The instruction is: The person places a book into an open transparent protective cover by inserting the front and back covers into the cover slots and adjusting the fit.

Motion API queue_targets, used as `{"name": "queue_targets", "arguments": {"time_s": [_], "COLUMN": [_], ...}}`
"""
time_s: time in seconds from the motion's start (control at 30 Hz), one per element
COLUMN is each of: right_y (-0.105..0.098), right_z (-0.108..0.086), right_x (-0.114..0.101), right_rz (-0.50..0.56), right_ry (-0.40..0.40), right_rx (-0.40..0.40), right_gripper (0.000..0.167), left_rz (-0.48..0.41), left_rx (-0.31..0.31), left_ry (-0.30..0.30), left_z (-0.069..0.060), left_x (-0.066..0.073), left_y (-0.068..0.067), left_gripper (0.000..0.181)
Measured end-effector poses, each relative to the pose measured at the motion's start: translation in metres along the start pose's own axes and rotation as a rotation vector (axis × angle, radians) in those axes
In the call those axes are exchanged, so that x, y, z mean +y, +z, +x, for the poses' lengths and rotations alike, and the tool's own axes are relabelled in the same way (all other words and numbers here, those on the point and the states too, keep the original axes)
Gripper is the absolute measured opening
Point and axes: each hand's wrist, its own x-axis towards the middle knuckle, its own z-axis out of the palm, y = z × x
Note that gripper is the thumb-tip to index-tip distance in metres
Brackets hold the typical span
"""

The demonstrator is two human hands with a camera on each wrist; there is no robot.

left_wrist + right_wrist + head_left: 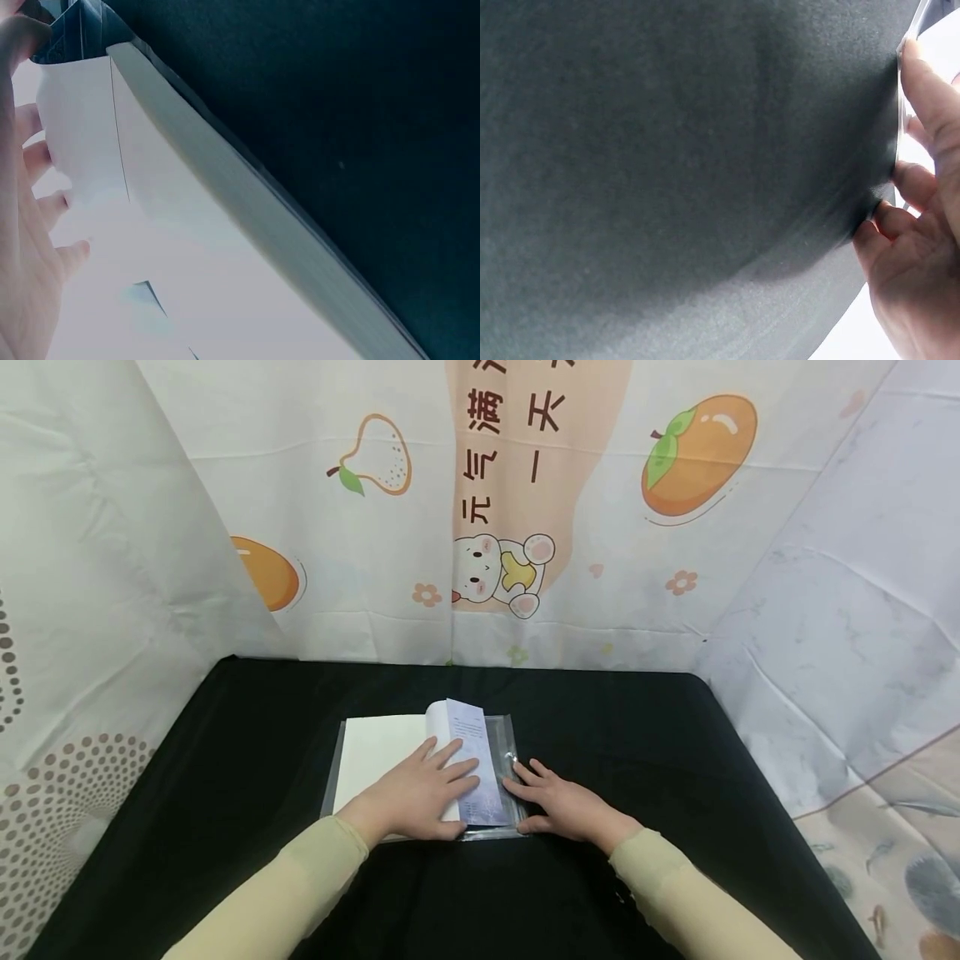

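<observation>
Lilac printed flap (487, 795), long axis pointing away

A thick book (378, 752) is laid flat on a black cloth (247, 760), a blank cream surface turned up. On its right, a pale blue printed flap (487, 803) is seen beside a curled white edge. What appears to be clear plastic (498, 731) is exposed along both sides.
</observation>
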Motion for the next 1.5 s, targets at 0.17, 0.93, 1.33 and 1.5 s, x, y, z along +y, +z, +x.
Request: {"name": "queue_targets", "arguments": {"time_s": [0.17,0.93,1.33,1.5], "right_y": [0.001,-0.001,-0.004,-0.004], "right_z": [0.001,-0.001,0.000,0.003], "right_x": [0.000,0.000,-0.007,-0.009], "right_rz": [0.001,0.024,-0.073,-0.145], "right_ry": [-0.008,0.001,0.045,0.008], "right_rx": [0.002,-0.021,-0.031,0.001], "right_gripper": [0.069,0.070,0.069,0.068], "left_rz": [-0.003,-0.026,-0.048,-0.063], "left_rx": [0.026,0.085,0.074,0.058], "left_ry": [-0.012,0.030,0.027,0.024], "left_z": [-0.009,-0.039,-0.049,-0.053], "left_x": [-0.005,-0.023,-0.029,-0.031], "left_y": [-0.001,0.001,0.000,-0.001], "left_gripper": [0.069,0.065,0.064,0.064]}}
